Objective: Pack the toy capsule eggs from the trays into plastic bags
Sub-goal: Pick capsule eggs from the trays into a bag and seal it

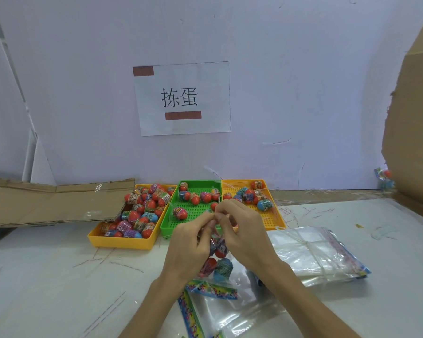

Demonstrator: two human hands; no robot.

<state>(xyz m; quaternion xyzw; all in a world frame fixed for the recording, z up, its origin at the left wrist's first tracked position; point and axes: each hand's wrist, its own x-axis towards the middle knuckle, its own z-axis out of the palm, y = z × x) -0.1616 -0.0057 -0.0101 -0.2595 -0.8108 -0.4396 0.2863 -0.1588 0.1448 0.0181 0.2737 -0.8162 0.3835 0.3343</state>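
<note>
Three trays stand at the back of the table. The left yellow tray (122,242) is full of red and blue capsule eggs (142,211). The green tray (166,230) in the middle and the orange tray (274,222) on the right each hold several more. In front of the green tray, my left hand (189,245) and my right hand (242,230) pinch the top of a clear plastic bag (217,264). That bag hangs between them with a few eggs inside. My fingertips meet at the bag's mouth.
A bundle of empty clear bags (315,254) lies to the right. More bags with colourful header strips (205,308) lie under my forearms. Flat cardboard (47,203) rests at the back left, and a cardboard box (413,142) rises on the right. A paper sign (181,98) hangs on the wall.
</note>
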